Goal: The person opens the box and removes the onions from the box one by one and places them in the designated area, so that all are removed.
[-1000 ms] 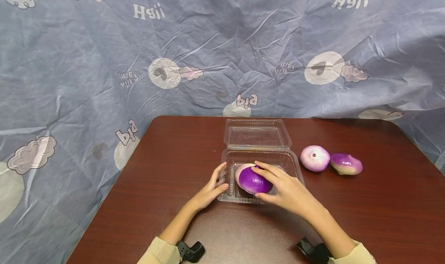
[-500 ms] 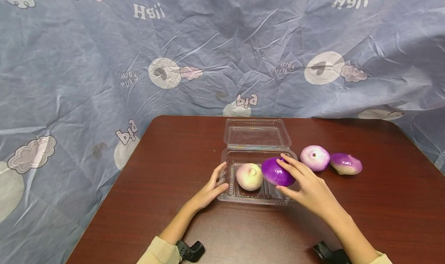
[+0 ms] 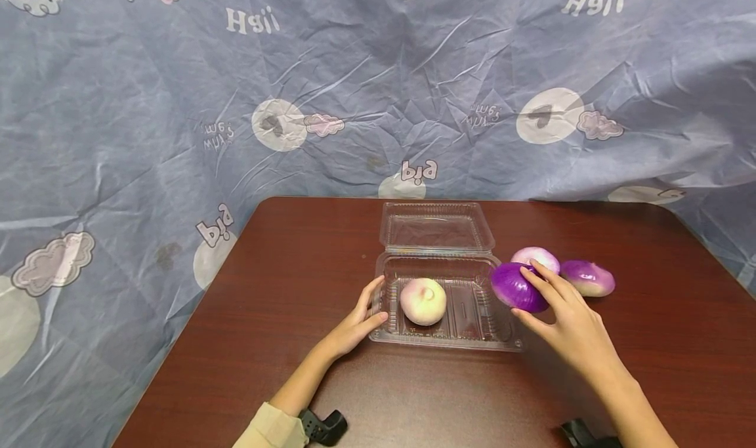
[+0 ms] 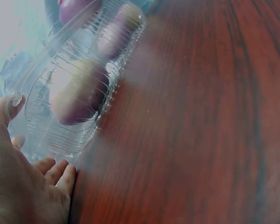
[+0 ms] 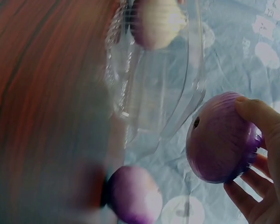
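A clear plastic clamshell box [image 3: 472, 336] lies with its lid folded back on the table. Inside its left part sits a pale onion [image 3: 422, 302]. My left hand [image 3: 353, 323] rests at the box's left wall, thumb on the rim and fingers along the side in the left wrist view. A deep purple onion [image 3: 515, 286] is held by my right hand [image 3: 569, 323] above the box's right edge, thumb and fingers around it. Behind it a pinkish-white onion [image 3: 536, 256] is partly hidden. A purple and cream onion [image 3: 588, 278] lies to the right of that one.
The brown wooden table [image 3: 295, 258] ends at a grey-blue printed cloth [image 3: 354, 74] hanging behind it. The box's transparent lid [image 3: 437, 228] lies toward the table's far edge.
My right hand has lifted the purple onion out of the box and carried it right, past the box's right edge. The pale onion is now uncovered. My left hand stays in place.
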Motion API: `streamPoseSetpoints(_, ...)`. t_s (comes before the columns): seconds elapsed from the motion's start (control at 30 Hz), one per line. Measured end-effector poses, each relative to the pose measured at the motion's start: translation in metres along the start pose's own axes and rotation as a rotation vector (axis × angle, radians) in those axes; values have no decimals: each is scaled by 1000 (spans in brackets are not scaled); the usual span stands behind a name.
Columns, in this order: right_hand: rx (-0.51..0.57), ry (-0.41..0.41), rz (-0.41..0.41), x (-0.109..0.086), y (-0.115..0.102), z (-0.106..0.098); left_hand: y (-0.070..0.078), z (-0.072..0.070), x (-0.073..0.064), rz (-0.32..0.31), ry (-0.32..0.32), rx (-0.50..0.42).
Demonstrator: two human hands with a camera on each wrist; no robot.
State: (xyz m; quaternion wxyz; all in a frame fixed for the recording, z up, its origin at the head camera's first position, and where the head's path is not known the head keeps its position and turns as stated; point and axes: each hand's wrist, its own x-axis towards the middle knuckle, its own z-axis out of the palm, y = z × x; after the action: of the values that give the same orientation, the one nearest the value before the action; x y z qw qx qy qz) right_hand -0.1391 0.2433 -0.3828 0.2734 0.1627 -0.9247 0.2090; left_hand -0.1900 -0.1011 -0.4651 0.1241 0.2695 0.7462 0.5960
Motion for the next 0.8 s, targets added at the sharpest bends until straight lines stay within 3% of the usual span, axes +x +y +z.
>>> streamPoseSetpoints(0.3, -41, -29, 87, -10, 20, -2, 1, 0, 0, 5, -5, 4)
streamPoseSetpoints(0.63, -90, -103, 113, -20, 40, 4, 31, 0, -5, -15, -29, -3)
streamPoseSetpoints(0.73, -107, -108, 97, -23, 44, 7, 33, 1, -5, -20, -26, -8)
streamPoseSetpoints(0.8, -115, -113, 88, -24, 47, 9, 23, 1, -4, -14, -17, -9)
